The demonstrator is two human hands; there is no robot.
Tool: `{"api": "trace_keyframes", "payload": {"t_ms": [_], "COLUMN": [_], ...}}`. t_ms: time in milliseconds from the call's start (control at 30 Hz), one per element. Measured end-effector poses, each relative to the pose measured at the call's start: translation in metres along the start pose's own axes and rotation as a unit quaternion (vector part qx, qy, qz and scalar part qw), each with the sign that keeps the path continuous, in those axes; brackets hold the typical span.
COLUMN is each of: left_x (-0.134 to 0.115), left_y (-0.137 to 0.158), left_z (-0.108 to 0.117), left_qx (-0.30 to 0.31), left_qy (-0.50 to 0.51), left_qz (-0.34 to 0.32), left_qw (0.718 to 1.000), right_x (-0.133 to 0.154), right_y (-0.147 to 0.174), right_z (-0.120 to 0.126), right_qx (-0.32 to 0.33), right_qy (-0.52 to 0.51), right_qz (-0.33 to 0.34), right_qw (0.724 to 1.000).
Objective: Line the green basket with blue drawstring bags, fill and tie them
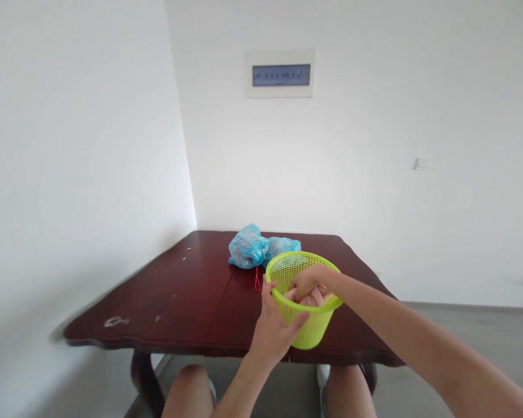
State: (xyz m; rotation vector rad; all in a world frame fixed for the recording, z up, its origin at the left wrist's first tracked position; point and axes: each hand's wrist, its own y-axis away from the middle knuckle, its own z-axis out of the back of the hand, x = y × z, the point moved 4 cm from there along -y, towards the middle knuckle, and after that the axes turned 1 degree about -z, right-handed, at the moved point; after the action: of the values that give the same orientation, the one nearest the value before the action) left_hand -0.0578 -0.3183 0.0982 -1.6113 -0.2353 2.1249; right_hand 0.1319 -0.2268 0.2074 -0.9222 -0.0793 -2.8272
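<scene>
A lime-green perforated plastic basket stands near the table's front edge, its mouth tipped a little toward me. My left hand is closed on the left side of the rim, thumb across the outside and fingers over the edge. Reaching down into the basket from the right, my right hand is bent, with its fingers in pale pink crumpled material. Its fingertips are hidden, and whether the material is cloth or a thin bag is unclear.
Two blue plastic bags with contents, a knotted left one and a right one, lie behind the basket. A red cord loop rests beside them. The dark wooden table has worn marks; my knees are under its front edge.
</scene>
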Motion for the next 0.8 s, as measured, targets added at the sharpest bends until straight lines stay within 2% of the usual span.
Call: {"api": "trace_keyframes", "payload": {"t_ms": [67, 100, 167, 267, 367, 533, 633, 700, 733, 800], "left_x": [0.003, 0.004, 0.003, 0.003, 0.007, 0.010, -0.009, -0.030, -0.041, -0.057], "left_y": [0.001, 0.000, -0.003, -0.014, -0.033, -0.064, -0.061, -0.046, -0.035, -0.013], "left_z": [0.002, 0.003, 0.004, 0.005, 0.004, 0.006, 0.021, 0.035, 0.041, 0.051], "left_qx": [-0.038, -0.051, -0.058, -0.056, -0.062, -0.051, -0.079, -0.098, -0.093, -0.041], "left_qy": [-0.015, -0.020, -0.017, -0.010, -0.012, -0.064, -0.092, -0.091, -0.078, 0.000], "left_qz": [-0.007, -0.009, -0.016, -0.027, -0.043, -0.071, -0.102, -0.151, -0.173, -0.184], "left_qw": [0.999, 0.998, 0.998, 0.998, 0.997, 0.994, 0.987, 0.979, 0.978, 0.982], "right_x": [0.005, 0.007, 0.007, 0.000, -0.010, -0.013, 0.006, 0.034, 0.051, 0.086], "right_y": [0.001, 0.003, 0.009, 0.023, 0.037, 0.050, 0.063, 0.080, 0.089, 0.104], "right_z": [0.020, 0.030, 0.049, 0.066, 0.073, 0.093, 0.107, 0.105, 0.099, 0.074], "right_qx": [0.058, 0.065, 0.035, -0.066, -0.174, -0.343, -0.435, -0.475, -0.481, -0.461], "right_qy": [0.024, 0.028, 0.028, 0.015, -0.012, -0.089, -0.101, -0.069, -0.040, 0.028], "right_qz": [0.031, 0.048, 0.080, 0.097, 0.095, 0.111, 0.137, 0.207, 0.250, 0.324], "right_qw": [0.998, 0.996, 0.996, 0.993, 0.980, 0.929, 0.884, 0.852, 0.839, 0.826]}}
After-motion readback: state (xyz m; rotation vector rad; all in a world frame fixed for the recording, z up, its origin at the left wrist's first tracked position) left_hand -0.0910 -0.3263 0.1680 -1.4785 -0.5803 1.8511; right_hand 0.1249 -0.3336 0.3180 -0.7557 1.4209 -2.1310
